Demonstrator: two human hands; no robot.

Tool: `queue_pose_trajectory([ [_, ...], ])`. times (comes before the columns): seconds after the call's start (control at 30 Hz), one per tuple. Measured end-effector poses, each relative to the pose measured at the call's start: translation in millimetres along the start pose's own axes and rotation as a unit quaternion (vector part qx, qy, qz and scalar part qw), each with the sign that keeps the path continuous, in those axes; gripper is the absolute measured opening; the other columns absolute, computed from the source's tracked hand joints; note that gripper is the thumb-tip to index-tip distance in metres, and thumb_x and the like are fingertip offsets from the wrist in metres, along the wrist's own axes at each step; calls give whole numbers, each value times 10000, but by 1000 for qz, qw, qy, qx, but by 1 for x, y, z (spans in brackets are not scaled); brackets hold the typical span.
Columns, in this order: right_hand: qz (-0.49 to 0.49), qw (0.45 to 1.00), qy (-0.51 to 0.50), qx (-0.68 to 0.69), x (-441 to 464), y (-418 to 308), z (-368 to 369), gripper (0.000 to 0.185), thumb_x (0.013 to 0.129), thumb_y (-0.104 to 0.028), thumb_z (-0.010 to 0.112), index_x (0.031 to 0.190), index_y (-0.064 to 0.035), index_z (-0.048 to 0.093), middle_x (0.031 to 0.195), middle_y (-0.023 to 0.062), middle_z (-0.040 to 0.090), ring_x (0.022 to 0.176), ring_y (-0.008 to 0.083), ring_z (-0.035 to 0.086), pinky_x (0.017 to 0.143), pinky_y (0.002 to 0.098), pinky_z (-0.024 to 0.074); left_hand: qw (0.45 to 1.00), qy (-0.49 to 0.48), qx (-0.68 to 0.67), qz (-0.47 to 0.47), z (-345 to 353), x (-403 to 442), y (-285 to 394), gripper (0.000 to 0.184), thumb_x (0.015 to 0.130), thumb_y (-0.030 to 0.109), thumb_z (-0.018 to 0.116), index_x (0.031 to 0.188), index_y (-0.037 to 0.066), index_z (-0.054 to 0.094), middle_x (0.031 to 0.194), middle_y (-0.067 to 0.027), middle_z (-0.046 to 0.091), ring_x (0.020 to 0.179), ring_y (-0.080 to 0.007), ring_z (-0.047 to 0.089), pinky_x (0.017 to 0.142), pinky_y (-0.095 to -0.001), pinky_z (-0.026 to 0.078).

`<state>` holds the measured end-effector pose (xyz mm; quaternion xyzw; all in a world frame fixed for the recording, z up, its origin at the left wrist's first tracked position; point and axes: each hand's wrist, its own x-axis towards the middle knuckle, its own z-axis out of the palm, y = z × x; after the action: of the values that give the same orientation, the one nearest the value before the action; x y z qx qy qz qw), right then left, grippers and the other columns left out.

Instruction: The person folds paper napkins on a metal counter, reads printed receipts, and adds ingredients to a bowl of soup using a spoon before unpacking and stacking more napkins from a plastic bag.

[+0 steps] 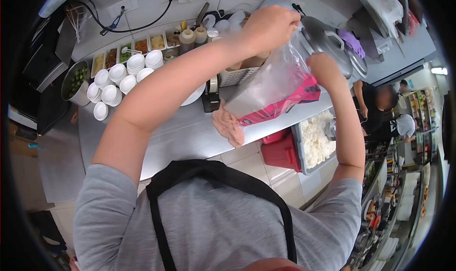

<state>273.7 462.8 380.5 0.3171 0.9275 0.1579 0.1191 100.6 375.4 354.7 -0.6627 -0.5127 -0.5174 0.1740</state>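
Note:
A clear plastic bag (pixel 285 76) with a bright pink printed band stands tilted on the steel counter, with a white block-like content showing through it. My left hand (pixel 275 26) is closed at the top of the bag, fingertips pinched on the clear film. At the bag's right side, my right hand (pixel 327 71) is curled shut against the film by the pink corner. A crumpled peach cloth (pixel 229 125) lies at the bag's lower left, over the counter's front edge. Left of the bag stands a black tape dispenser (pixel 211 97).
Stacks of white cups (pixel 112 95) and a row of food containers (pixel 141 46) stand at the left. Large lidded pots (pixel 324 40) are at the back right. A tub of cooked rice (pixel 316 145) sits below the counter. Another person (pixel 375 104) is at the far right.

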Motion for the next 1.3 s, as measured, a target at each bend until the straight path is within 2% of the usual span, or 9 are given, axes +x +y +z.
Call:
queue_pose_trajectory([
  [0.13, -87, 923, -4, 376, -2, -15, -15, 254, 834, -106, 529, 1059, -10, 598, 1054, 116, 623, 1002, 210, 570, 861, 339, 432, 999, -31, -24, -26, -4, 6, 14, 111, 760, 137, 547, 779, 43, 604, 730, -151, 611, 741, -344, 586, 648, -424, 456],
  [0.27, -223, 897, 254, 285, 30, -21, 72, 209, 800, -151, 523, 882, 13, 624, 810, 181, 631, 789, 352, 602, 695, 435, 467, 998, -51, -45, -13, 1, 3, 20, 124, 766, 144, 540, 785, 32, 588, 719, -170, 601, 715, -363, 581, 635, -427, 450],
  [0.37, -87, 996, -15, -13, 31, -14, 36, 219, 795, -147, 534, 946, -23, 632, 913, 173, 627, 894, 341, 580, 777, 440, 447, 1000, -20, -8, 10, 12, -8, 1, 117, 767, 135, 535, 767, 22, 564, 687, -181, 593, 689, -374, 582, 608, -434, 449],
  [0.5, -70, 988, 93, 102, 4, 1, 8, 199, 780, -129, 555, 942, -68, 653, 910, 161, 630, 889, 333, 584, 776, 434, 456, 999, 12, 15, -39, 10, 3, -5, 100, 766, 108, 543, 794, 25, 592, 662, -200, 593, 671, -373, 590, 622, -470, 456],
  [0.6, -95, 937, 296, 162, -11, 13, -1, 185, 802, -77, 551, 958, -47, 646, 878, 150, 641, 803, 296, 617, 722, 378, 483, 996, -1, -34, -80, -3, 13, -1, 103, 768, 109, 541, 780, 19, 590, 679, -191, 599, 676, -370, 591, 623, -460, 456],
  [0.73, -137, 785, 205, 569, -9, -9, 5, 208, 869, -53, 497, 1040, -14, 608, 898, 167, 625, 874, 261, 601, 779, 309, 449, 995, -10, -73, -68, -6, 16, -2, 155, 755, 152, 567, 808, 14, 611, 698, -191, 617, 642, -336, 612, 609, -381, 478],
  [0.97, -153, 938, 160, 268, -5, 3, 38, 202, 858, -138, 537, 1000, -3, 581, 807, 178, 605, 746, 262, 565, 688, 321, 437, 1000, 22, -18, -7, -1, 5, -13, 139, 758, 145, 578, 810, 16, 586, 617, -144, 593, 559, -303, 587, 566, -363, 460],
  [1.2, -104, 880, 312, 343, -43, 43, -27, 193, 811, -154, 623, 886, 13, 562, 727, 67, 558, 694, 132, 498, 644, 253, 409, 987, -45, -50, -148, -18, 5, -15, 162, 758, 183, 569, 781, 23, 579, 726, -159, 618, 704, -344, 598, 618, -429, 458],
  [1.3, -119, 890, 294, 326, -38, 40, -33, 177, 811, -131, 612, 897, 10, 549, 752, 44, 557, 720, 124, 499, 667, 248, 405, 995, 38, -65, 67, -9, 1, 11, 294, 746, 190, 637, 1013, 79, 587, 927, -104, 627, 738, -253, 611, 648, -335, 476],
])
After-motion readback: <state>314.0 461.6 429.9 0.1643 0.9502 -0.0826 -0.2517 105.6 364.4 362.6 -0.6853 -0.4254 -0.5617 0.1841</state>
